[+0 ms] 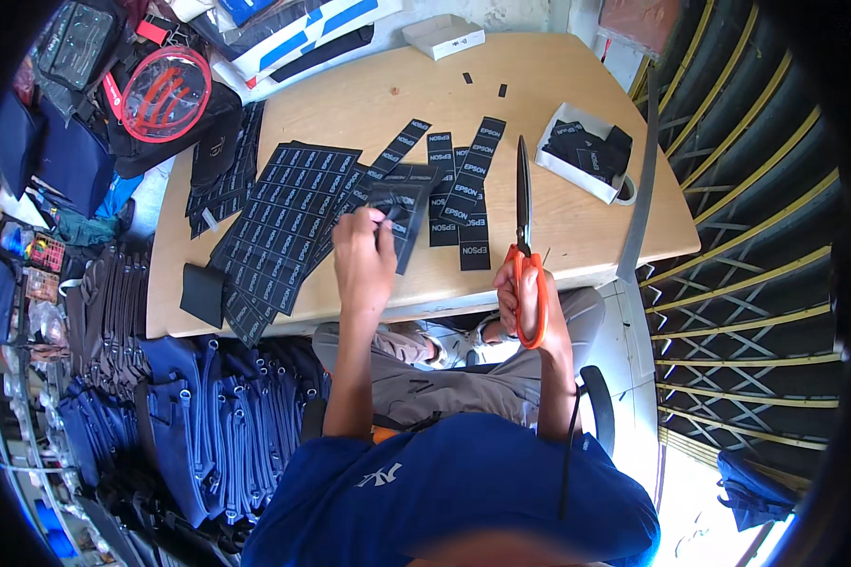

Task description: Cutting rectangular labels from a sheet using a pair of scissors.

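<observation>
My right hand (552, 317) is wrapped round the orange handles of a pair of scissors (523, 203). Their long dark blades point away from me and look closed. My left hand (361, 265) pinches a black label strip (405, 227) with pale print, slightly blurred, over the near part of the table. Right of it, several cut label strips (475, 189) lie overlapping, between that hand and the scissors. Left of it, large uncut black label sheets (288, 208) are spread out, with some reaching over the table's near edge.
The wooden table (558, 66) carries a white box (591, 175) of cut black labels at the right, with a tape roll (626, 193) partly under it. Two small black pieces (502, 91) lie farther back. Bags crowd the left; a folding metal gate (747, 189) stands right.
</observation>
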A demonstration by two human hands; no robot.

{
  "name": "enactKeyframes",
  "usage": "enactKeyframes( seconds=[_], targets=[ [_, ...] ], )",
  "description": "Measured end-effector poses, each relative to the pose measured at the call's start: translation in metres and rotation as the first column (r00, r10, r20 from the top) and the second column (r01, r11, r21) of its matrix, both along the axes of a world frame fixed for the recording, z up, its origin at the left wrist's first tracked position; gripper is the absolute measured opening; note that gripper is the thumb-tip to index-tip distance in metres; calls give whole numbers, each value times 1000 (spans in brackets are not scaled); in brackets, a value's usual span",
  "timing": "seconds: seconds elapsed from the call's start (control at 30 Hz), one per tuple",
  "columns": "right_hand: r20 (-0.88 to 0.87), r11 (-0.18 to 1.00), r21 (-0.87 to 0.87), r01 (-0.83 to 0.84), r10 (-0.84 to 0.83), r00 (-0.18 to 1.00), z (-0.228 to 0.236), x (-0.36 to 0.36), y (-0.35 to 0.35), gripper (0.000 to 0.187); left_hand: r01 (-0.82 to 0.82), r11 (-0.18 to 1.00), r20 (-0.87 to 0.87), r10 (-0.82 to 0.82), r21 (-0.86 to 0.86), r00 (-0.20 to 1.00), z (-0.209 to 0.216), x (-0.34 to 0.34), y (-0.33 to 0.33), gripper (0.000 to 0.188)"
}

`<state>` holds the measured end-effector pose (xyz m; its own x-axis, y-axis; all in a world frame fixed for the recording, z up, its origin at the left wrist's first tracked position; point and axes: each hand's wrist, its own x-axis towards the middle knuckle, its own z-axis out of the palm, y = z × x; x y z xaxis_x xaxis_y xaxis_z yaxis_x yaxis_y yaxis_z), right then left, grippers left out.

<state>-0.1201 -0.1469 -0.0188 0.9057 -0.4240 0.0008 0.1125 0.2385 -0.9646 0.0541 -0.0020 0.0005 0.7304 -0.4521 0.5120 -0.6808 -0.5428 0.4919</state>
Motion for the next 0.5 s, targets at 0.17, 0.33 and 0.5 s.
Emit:
enactKeyframes(
  seconds=[0.17,0.33,0.5],
  targets=[
    [16,995,-95,0,1,1000,4,5,8,41,64,992,97,-54,-111,994,43,-24,3,11],
    [-18,995,-85,46,-48,999,-10,27,37,27,148,981,-74,-158,-123,985,36,-45,15,10],
    [-70,981,-149,123,-134,988,-1,42,49,25,49,914,-528,-275,-402,804,13,-57,28,23]
  ],
)
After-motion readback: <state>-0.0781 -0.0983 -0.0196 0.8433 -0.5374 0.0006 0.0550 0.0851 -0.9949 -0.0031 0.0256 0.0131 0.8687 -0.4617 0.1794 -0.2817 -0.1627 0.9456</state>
